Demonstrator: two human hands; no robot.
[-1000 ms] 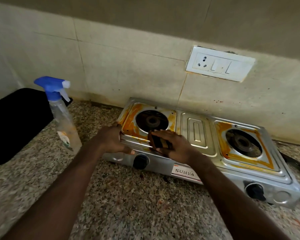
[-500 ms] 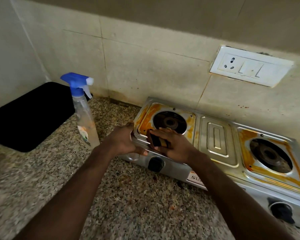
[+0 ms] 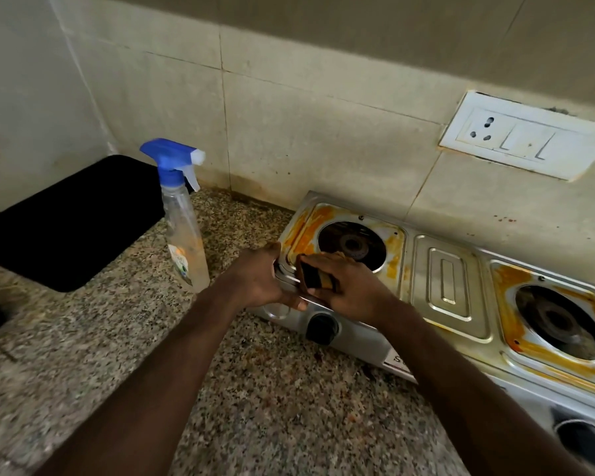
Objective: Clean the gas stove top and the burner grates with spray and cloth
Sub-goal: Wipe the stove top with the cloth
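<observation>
My left hand curls around the front left corner of the stove. My right hand grips a dark cloth against its top. The spray bottle stands just left.

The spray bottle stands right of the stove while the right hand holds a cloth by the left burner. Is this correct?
No. The head view shows the bottle left of the stove; the right hand does hold the cloth by the left burner.
</observation>
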